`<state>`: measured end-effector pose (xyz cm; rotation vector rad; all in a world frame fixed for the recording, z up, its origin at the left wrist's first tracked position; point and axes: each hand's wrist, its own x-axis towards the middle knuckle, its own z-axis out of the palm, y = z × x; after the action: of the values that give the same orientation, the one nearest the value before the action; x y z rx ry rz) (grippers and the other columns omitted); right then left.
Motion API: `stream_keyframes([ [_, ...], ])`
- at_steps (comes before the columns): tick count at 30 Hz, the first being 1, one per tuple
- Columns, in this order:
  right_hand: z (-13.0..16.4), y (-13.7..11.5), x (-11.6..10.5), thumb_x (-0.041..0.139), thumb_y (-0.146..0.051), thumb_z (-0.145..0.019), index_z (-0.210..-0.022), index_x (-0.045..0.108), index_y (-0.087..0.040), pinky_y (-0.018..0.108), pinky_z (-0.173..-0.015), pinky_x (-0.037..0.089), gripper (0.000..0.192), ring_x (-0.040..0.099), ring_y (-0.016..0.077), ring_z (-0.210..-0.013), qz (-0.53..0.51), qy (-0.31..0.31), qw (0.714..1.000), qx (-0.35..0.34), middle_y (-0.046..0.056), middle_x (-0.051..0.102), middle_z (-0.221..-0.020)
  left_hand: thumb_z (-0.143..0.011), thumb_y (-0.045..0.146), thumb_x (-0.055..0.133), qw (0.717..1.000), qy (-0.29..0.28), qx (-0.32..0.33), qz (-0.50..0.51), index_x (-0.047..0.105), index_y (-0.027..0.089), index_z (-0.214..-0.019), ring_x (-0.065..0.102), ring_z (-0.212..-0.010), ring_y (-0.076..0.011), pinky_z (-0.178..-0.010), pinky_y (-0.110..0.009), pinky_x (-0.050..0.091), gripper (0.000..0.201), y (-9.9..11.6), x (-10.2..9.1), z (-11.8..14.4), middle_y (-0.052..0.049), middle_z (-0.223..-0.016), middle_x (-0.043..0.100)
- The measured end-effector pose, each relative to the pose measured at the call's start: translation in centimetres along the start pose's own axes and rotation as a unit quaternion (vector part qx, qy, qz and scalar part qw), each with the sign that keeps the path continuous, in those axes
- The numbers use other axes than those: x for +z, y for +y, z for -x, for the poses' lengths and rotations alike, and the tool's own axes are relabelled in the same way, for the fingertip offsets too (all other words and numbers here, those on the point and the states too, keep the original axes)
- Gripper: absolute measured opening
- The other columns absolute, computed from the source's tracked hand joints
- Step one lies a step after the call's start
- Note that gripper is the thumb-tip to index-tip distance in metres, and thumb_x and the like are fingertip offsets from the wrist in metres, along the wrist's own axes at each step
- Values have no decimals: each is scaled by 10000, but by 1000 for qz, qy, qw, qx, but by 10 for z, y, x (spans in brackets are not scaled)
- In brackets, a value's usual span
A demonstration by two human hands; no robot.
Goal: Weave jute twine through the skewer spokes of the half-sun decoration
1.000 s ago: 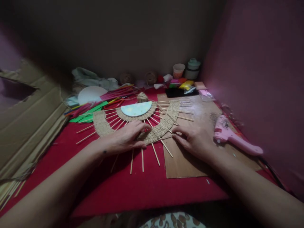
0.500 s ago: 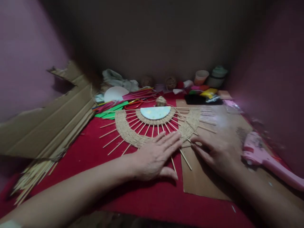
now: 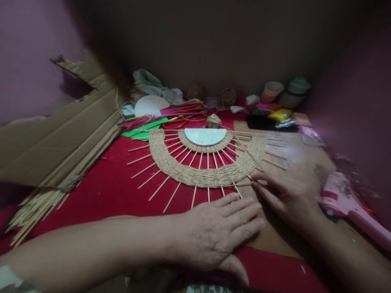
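Observation:
A half-round woven piece (image 3: 195, 177) lies flat, with thin wooden sticks (image 3: 171, 196) fanning out through a band of twine. At its top centre is a pale blue half-disc (image 3: 205, 136) with a narrower woven rim. My left hand (image 3: 216, 232) is open and palm down, its outstretched fingers over the stick ends just below the band. At the band's lower right edge, my right hand (image 3: 287, 197) is closed in a pinch on a strand of twine (image 3: 243, 184), close to a stick tip. Behind the half-disc sits a small twine ball (image 3: 214, 121).
A pink glue gun (image 3: 337, 199) rests at right on a cardboard sheet (image 3: 275, 240). On the left, large cardboard (image 3: 61, 150) leans above a bundle of sticks (image 3: 38, 213). Scissors (image 3: 175, 123), green paper (image 3: 143, 129), a cup (image 3: 271, 92) and a black phone-like slab (image 3: 256, 123) stand behind.
My left hand has come off the woven band and moved toward me and to the right. My right hand keeps its pinch at the band's edge. The whole view has shifted slightly.

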<state>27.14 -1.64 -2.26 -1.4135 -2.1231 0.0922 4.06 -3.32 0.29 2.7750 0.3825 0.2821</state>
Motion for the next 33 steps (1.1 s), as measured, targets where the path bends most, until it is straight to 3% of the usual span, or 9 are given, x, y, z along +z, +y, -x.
stream_keyframes([
  [7, -2, -3, -3, 513, -318, -891, -960, 692, -221, 297, -577, 500, 215, 659, 182, -592, 5, 4, 1000, -9, 33, 735, -742, -924, 520, 400, 998, 54, 3, -25, 414, 54, -1354, 347, -1367, -313, -1153, -468, 249, 634, 0, 0, 1, -233, -1386, 474],
  [11, -3, -5, -5, 520, -290, -883, -948, 691, -211, 287, -564, 486, 199, 661, 182, -591, 8, 4, 1000, -19, 30, 731, -733, -898, 564, 410, 994, 74, -69, -45, 405, 67, -1363, 266, -1386, -397, -1111, -582, 258, 681, 2, 3, 1, -294, -1420, 389],
  [13, -3, -5, -5, 527, -280, -879, -943, 692, -212, 282, -560, 479, 190, 657, 179, -583, 11, 5, 1000, -20, 24, 725, -716, -887, 587, 406, 993, 66, -89, -48, 404, 81, -1367, 274, -1376, -420, -1089, -618, 264, 698, 2, 7, 1, -305, -1417, 383],
  [17, -2, -3, -3, 537, -276, -877, -965, 689, -202, 282, -581, 483, 190, 655, 178, -592, 13, 6, 1000, -13, 27, 723, -724, -896, 567, 406, 996, 39, -62, -47, 377, 115, -1391, 274, -1375, -422, -1066, -678, 234, 671, 5, 11, 1, -297, -1433, 365],
  [23, -3, -4, -3, 548, -266, -876, -948, 682, -196, 285, -600, 486, 167, 658, 184, -609, -1, -5, 1000, -6, 27, 723, -718, -905, 456, 482, 989, 67, -82, -99, 412, 84, -1375, 244, -1389, -410, -1068, -626, 306, 603, 4, -2, 0, -300, -1447, 343],
  [26, -4, -6, -4, 552, -259, -870, -922, 684, -190, 281, -594, 478, 158, 655, 184, -608, 2, 2, 1000, -5, 38, 723, -724, -892, 492, 484, 981, 74, -110, -140, 463, 23, -1330, 327, -1350, -417, -1057, -586, 361, 642, -4, -1, -1, -309, -1416, 387],
  [30, -5, -7, -4, 540, -265, -876, -923, 687, -187, 272, -583, 461, 173, 643, 175, -593, -5, -15, 1000, 13, 38, 709, -686, -919, 471, 450, 978, 73, -123, -152, 489, 41, -1313, 430, -1305, -348, -1073, -521, 382, 584, -14, 3, -1, -227, -1385, 480],
  [33, -5, -6, -3, 530, -274, -879, -944, 688, -190, 271, -595, 454, 190, 640, 174, -612, -8, -27, 999, 27, 45, 708, -698, -942, 394, 447, 981, 107, -117, -114, 539, 83, -1261, 471, -1265, -306, -1049, -496, 406, 455, -20, -2, -1, -173, -1339, 543],
])
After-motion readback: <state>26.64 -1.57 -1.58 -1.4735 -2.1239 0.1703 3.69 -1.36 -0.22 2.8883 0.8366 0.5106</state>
